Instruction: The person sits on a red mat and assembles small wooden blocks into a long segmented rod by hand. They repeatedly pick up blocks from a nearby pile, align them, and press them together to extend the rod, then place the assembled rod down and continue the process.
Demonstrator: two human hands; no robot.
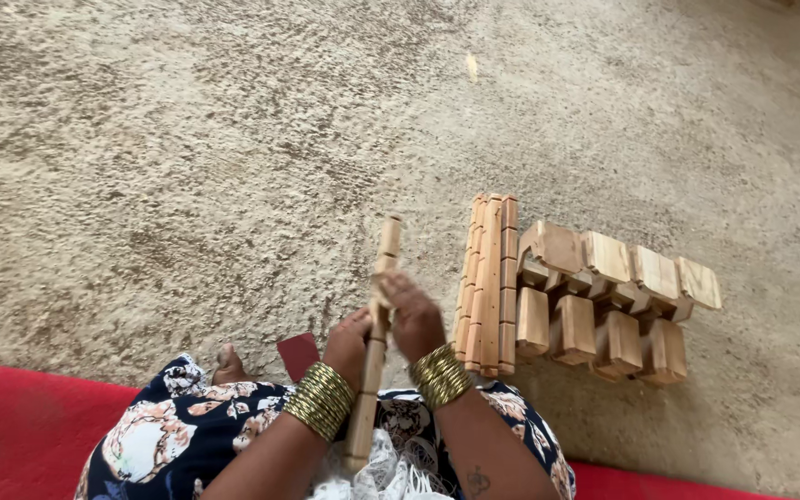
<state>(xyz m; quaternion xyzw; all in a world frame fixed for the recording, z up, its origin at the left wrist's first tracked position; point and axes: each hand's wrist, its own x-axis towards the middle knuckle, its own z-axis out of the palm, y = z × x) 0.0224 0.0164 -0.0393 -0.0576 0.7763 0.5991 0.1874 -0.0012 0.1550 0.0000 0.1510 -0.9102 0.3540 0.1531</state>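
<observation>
A long notched wooden stick (377,343) stands tilted away from me, from my lap up over the carpet. My left hand (348,344) grips it from the left at mid-length. My right hand (413,318) is closed against it from the right, fingers over the stick. Both wrists carry stacks of gold bangles. Just right of my right hand lies a bundle of similar notched sticks (490,282), side by side on the carpet. Beyond them sit several chunky wooden blocks (608,301) in two rows.
Beige carpet (187,157) covers the floor ahead. A red mat (20,426) runs under me at the bottom edge. A small dark red piece (298,354) lies by my left hand, and my foot (227,364) shows beside it. My flowered dress fills the lower middle.
</observation>
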